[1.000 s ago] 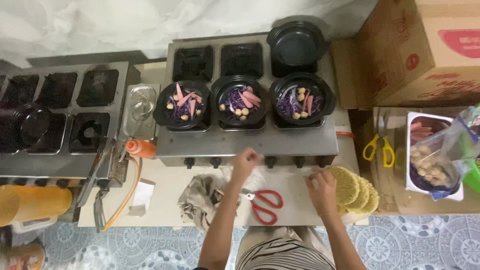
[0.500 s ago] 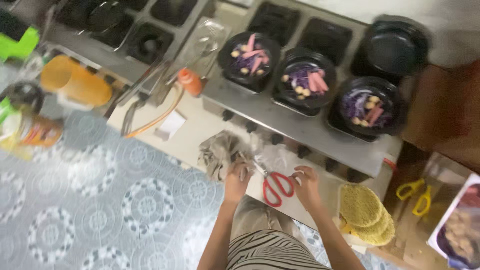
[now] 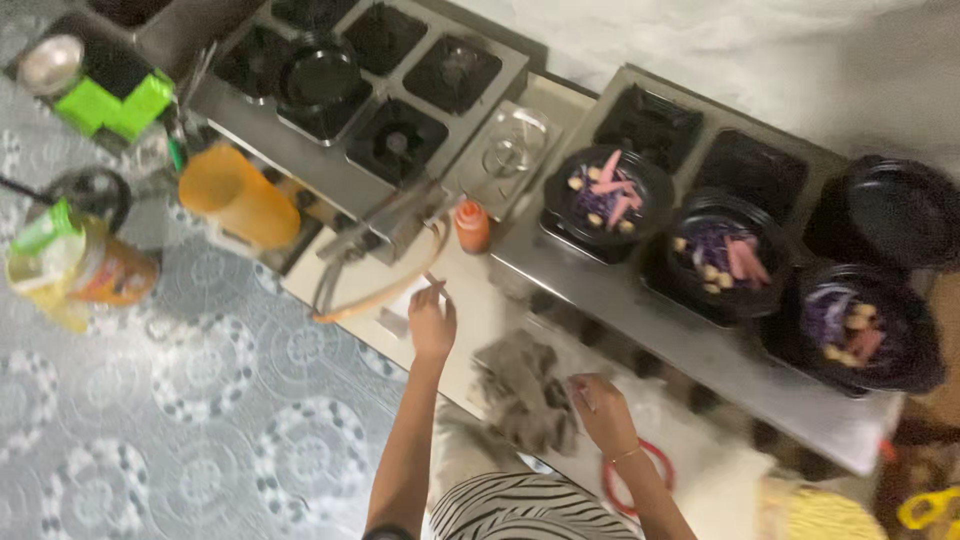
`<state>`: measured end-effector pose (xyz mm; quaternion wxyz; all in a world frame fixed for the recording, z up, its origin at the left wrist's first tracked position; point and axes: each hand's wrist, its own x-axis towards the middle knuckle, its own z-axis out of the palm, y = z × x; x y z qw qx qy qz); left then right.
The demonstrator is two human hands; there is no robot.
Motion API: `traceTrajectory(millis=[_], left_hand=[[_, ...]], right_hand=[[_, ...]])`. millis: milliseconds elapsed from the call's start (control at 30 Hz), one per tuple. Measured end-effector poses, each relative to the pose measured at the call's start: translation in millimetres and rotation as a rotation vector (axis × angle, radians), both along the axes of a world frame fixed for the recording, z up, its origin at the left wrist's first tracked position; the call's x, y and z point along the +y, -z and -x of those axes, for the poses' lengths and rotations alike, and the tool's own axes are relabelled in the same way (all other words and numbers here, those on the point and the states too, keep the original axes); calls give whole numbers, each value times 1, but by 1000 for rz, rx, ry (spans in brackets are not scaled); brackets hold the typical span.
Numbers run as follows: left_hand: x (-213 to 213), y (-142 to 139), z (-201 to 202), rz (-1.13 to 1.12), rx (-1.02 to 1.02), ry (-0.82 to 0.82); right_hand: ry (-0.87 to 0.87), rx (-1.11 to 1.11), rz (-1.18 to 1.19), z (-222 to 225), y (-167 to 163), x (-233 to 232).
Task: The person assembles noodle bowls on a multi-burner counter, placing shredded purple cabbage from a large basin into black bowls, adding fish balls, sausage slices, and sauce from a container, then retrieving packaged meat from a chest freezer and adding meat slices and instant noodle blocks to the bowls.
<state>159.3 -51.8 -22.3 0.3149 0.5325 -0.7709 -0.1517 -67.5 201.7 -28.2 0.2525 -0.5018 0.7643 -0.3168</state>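
Left hand [image 3: 432, 322] extended over the pale counter [image 3: 470, 310], fingertips pinching a small thin object too blurred to identify, near the orange squeeze bottle [image 3: 472, 225]. Right hand [image 3: 603, 410] loosely curled beside the crumpled grey cloth [image 3: 524, 392]; whether it grips anything cannot be told. Red-handled scissors [image 3: 640, 480] lie just below it. Three black bowls [image 3: 727, 252] of purple and pink food sit on the burner unit [image 3: 640, 310].

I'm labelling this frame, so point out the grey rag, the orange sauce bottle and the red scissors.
grey rag [image 3: 522, 392], head view, middle of the crumpled cloth
orange sauce bottle [image 3: 472, 227], head view, its body
red scissors [image 3: 612, 482], head view, left handle loop
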Motion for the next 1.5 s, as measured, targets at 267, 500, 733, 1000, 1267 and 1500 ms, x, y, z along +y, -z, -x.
traceTrajectory(millis=[267, 500, 733, 1000, 1267, 1500], left_hand=[[-206, -14, 28, -97, -492, 210], [-234, -10, 12, -446, -368, 377], [-257, -20, -65, -395, -333, 204], [-329, -13, -135, -292, -423, 88], [-263, 13, -153, 24, -585, 186], [-230, 38, -149, -379, -196, 352]], right_hand=[[-116, -17, -44, -141, 11, -134], [35, -89, -145, -192, 39, -125], [161, -124, -313, -179, 43, -109], [-5, 40, -395, -181, 8, -169], [-65, -119, -360, -218, -20, -208], [-85, -296, -80, -222, -25, -230]])
